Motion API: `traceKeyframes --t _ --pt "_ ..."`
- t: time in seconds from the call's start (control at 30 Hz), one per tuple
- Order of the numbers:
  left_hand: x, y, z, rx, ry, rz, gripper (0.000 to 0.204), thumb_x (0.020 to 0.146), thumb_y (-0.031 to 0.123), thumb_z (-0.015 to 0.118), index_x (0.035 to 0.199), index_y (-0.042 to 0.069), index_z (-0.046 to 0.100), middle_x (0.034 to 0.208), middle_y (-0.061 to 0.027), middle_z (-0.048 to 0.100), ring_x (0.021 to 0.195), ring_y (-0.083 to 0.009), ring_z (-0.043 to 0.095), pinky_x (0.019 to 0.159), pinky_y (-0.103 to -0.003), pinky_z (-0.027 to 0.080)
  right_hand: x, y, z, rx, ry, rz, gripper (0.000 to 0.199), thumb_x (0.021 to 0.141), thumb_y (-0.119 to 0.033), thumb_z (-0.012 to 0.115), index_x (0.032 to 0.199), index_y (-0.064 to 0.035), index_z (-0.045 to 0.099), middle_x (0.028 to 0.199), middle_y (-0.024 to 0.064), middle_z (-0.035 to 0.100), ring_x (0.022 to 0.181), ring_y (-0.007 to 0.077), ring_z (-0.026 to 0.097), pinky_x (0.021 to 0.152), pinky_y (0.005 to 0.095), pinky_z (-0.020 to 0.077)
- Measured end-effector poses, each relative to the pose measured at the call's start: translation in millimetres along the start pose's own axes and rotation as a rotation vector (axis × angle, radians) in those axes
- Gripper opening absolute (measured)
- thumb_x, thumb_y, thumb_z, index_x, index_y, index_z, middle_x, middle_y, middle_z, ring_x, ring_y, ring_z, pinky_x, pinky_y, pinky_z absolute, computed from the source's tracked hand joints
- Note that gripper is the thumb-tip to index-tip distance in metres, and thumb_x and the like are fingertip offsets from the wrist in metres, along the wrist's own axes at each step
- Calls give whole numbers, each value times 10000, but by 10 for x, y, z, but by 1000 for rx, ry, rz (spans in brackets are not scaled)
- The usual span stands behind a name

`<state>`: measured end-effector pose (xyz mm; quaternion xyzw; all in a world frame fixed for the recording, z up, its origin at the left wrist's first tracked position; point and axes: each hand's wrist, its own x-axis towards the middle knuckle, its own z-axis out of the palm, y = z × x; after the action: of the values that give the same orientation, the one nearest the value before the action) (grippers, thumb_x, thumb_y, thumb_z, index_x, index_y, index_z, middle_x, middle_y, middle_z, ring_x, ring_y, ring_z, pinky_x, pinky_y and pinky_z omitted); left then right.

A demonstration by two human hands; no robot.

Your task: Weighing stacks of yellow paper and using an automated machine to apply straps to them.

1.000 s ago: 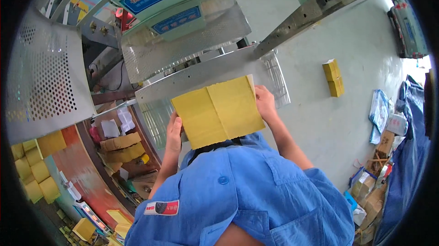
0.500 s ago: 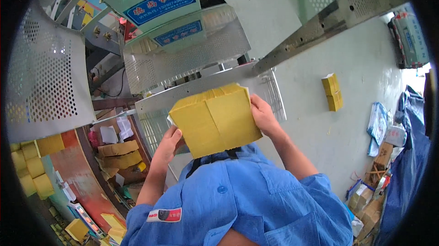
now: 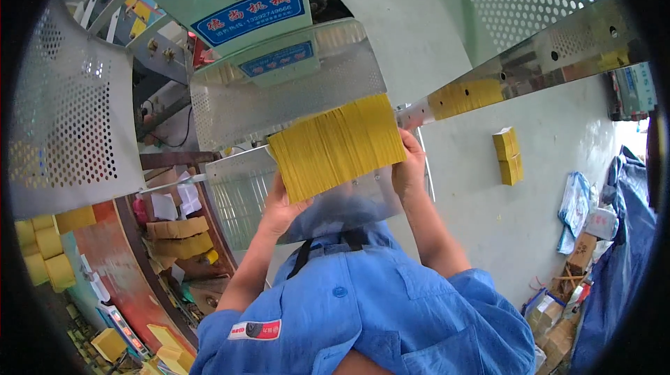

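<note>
I hold a thick stack of yellow paper sheets (image 3: 338, 146) between both hands, its edge side turned toward me. My left hand (image 3: 278, 209) grips its lower left end. My right hand (image 3: 408, 167) clasps its right end. The stack is raised against a shiny perforated metal tray (image 3: 279, 103) below a pale green machine housing (image 3: 230, 9) with blue labels. My blue work shirt (image 3: 370, 312) fills the lower middle of the view.
A perforated metal guard (image 3: 66, 124) curves at the left. A metal rail (image 3: 530, 68) slants at the upper right. Yellow stacks (image 3: 508, 155) lie on the grey floor at the right, more yellow bundles (image 3: 45, 249) at the left, cardboard boxes and bags at the lower right.
The stack has been lifted higher toward the metal tray and tilted, so its layered edge faces me instead of its flat side. Both hands stayed on it.
</note>
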<state>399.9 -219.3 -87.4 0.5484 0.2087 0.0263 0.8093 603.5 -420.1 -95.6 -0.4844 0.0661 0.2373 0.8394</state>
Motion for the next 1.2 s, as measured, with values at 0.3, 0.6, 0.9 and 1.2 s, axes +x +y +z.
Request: traceKeyframes --t 0.3,0.6,0.9,1.2 --pt "173 -76 450 215 183 93 720 837 1 710 1452 80 345 1375 -59 478 1258 -181 463 1037 -335 394 80 -121 -255 -275 177 -273 70 882 -8 573 936 -23 614 869 4 596 799 89 531 748 241 437" --pt "179 -219 428 397 277 200 778 843 95 742 1479 68 296 1364 -84 485 1236 -188 488 1020 -337 419 -669 -1206 589 -1289 -379 -894 362 847 -94 609 1193 5 581 1197 172 608 1172 333 561 988 429 440" --pt "288 -98 565 467 322 219 718 855 73 723 1451 71 323 1320 -82 511 1184 -201 542 983 -338 457 -79 -1000 894 -1867 -706 -777 803 846 -475 615 1442 -3 357 1515 164 339 1436 324 251 1166 512 150" --pt "201 -305 618 202 371 192 714 846 87 726 1446 69 339 1355 -99 496 1223 -214 519 998 -342 440 -93 -940 1014 -1857 -794 -782 852 818 -484 643 1445 6 341 1527 172 318 1444 313 238 1169 516 149"
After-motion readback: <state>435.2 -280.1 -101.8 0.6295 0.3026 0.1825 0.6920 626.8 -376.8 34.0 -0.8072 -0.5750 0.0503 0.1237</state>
